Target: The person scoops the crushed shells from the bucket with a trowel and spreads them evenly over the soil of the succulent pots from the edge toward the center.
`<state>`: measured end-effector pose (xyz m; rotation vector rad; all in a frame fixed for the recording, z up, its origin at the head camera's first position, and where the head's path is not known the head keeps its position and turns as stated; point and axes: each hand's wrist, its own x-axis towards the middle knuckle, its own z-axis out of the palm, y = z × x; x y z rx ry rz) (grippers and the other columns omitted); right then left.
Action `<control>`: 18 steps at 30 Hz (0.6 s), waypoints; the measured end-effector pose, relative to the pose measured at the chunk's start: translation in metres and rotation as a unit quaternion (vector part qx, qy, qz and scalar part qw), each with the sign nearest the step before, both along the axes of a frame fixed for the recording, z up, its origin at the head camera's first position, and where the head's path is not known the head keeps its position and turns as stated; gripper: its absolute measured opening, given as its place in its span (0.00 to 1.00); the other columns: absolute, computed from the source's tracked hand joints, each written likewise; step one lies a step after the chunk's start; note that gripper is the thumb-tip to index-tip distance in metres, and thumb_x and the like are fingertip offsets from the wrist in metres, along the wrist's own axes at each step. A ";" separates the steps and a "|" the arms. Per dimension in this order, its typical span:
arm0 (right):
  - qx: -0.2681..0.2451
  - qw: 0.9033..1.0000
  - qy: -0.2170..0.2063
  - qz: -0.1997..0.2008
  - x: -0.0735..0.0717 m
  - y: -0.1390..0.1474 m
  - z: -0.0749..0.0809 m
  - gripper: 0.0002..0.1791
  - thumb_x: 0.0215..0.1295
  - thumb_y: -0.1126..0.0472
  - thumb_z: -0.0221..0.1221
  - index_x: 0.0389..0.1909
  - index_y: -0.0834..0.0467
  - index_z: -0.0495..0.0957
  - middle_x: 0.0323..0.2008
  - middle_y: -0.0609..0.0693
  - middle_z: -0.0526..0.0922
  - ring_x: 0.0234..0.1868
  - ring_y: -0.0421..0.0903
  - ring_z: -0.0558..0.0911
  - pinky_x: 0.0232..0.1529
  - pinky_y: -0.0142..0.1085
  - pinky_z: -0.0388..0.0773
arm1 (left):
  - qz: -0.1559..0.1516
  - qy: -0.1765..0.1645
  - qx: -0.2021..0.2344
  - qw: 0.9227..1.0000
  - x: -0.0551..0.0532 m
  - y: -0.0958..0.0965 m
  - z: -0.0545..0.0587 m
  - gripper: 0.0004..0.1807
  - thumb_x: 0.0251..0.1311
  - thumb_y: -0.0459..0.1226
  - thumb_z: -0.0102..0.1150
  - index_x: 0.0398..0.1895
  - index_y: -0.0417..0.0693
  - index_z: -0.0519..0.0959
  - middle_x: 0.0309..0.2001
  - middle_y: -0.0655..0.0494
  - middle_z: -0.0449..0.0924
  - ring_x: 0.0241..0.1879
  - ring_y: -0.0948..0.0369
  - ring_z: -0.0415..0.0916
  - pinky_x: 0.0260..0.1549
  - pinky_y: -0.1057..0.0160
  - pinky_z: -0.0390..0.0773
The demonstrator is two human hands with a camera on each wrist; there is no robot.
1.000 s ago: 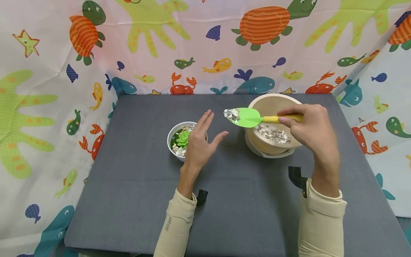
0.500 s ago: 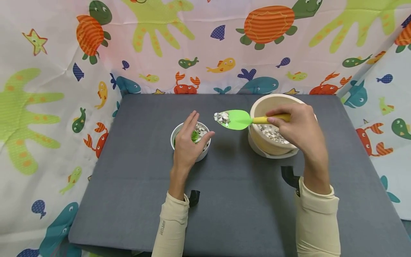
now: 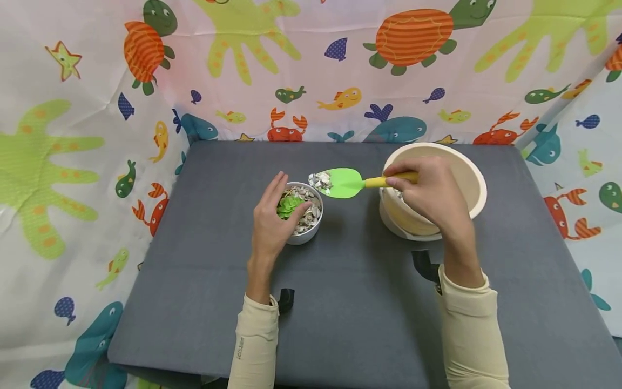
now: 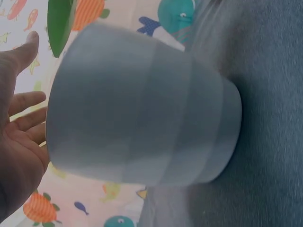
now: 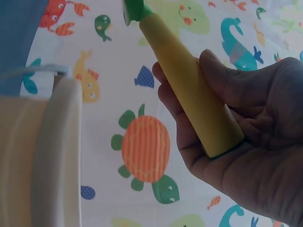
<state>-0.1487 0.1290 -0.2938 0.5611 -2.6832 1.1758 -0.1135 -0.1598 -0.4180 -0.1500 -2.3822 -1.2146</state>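
A trowel (image 3: 344, 182) with a green blade and yellow handle is gripped by my right hand (image 3: 430, 186), fingers and thumb wrapped around the handle (image 5: 189, 85). White stone chips (image 3: 320, 182) lie on its tip, which hovers at the right rim of a small white pot (image 3: 306, 237). Inside that pot, a green succulent (image 3: 289, 205) sits among similar chips. My left hand (image 3: 269, 224) is at the pot's left side, thumb and fingers spread beside the rim. In the left wrist view the pot (image 4: 137, 104) stands upright; whether the fingers touch it is unclear.
A larger cream pot (image 3: 478, 189) stands on the grey table (image 3: 350, 324) to the right, partly hidden by my right hand. A patterned curtain (image 3: 320, 70) encloses the back and sides. Black wrist mounts (image 3: 286, 300) stick out from both sleeves.
My right hand has carried the loaded trowel left, from over the cream pot to the small pot's rim. My left hand has shifted left across the small pot to its left side.
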 end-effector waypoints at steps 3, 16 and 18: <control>-0.003 1.000 -0.006 -0.001 0.000 -0.006 -0.001 0.07 0.64 0.72 0.68 0.41 0.66 0.91 0.36 0.62 0.91 0.40 0.53 0.84 0.39 0.20 0.72 | 0.005 -0.003 -0.005 1.000 0.000 -0.007 -0.003 0.43 0.59 0.48 0.77 0.76 0.45 0.71 0.77 0.47 0.70 0.76 0.49 0.69 0.74 0.45 0.71; 0.035 0.999 -0.022 0.026 0.000 -0.040 -0.007 0.08 0.65 0.73 0.66 0.42 0.66 0.90 0.38 0.62 0.90 0.40 0.54 0.80 0.40 0.42 0.77 | 0.014 -0.052 -0.008 0.999 0.010 -0.027 -0.015 0.44 0.60 0.50 0.75 0.78 0.48 0.69 0.79 0.50 0.67 0.78 0.51 0.66 0.75 0.44 0.69; 0.039 0.998 -0.035 0.029 -0.001 -0.047 -0.008 0.08 0.66 0.72 0.66 0.43 0.65 0.90 0.38 0.61 0.89 0.39 0.54 0.78 0.40 0.41 0.75 | 0.014 -0.057 -0.001 0.998 0.011 -0.031 -0.018 0.45 0.60 0.50 0.76 0.78 0.48 0.68 0.79 0.50 0.67 0.79 0.51 0.66 0.76 0.45 0.68</control>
